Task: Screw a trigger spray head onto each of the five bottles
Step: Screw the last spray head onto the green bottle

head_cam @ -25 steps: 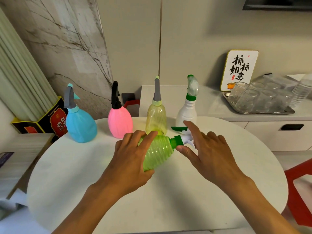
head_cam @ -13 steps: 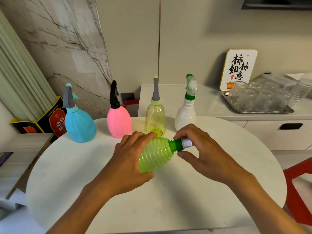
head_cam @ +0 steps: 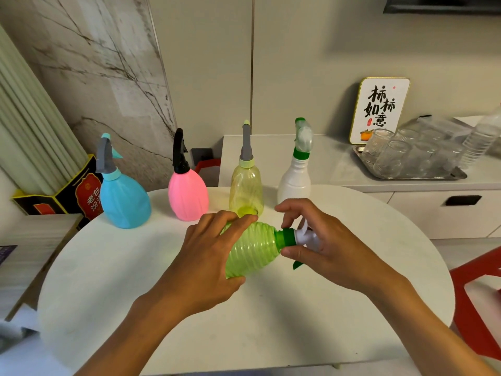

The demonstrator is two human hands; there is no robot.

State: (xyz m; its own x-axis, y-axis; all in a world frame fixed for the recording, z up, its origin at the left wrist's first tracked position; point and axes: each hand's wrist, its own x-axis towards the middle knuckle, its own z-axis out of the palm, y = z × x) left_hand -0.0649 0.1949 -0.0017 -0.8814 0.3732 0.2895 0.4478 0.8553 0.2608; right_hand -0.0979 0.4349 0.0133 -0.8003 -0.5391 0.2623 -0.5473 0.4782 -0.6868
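Observation:
A ribbed green bottle [head_cam: 253,251] lies tilted on its side above the round white table [head_cam: 108,280], neck pointing right. My left hand [head_cam: 208,256] grips its body. My right hand [head_cam: 322,245] wraps the white trigger spray head [head_cam: 305,237] at its green collar [head_cam: 285,237], thumb under the collar. Behind stand a blue bottle [head_cam: 123,196], a pink bottle [head_cam: 188,194], a yellow bottle [head_cam: 246,189] and a white bottle [head_cam: 295,180], each upright with a spray head on top.
A grey counter [head_cam: 339,169] behind the table holds a metal tray [head_cam: 423,173] of several glasses and a framed sign [head_cam: 379,109]. A red chair [head_cam: 477,302] is at the right. A black and red box [head_cam: 67,194] stands at the left.
My right hand has turned around the spray head; its fingers were spread a second ago, then closed over the collar. The white trigger now shows between the fingers. The bottle stayed in my left hand.

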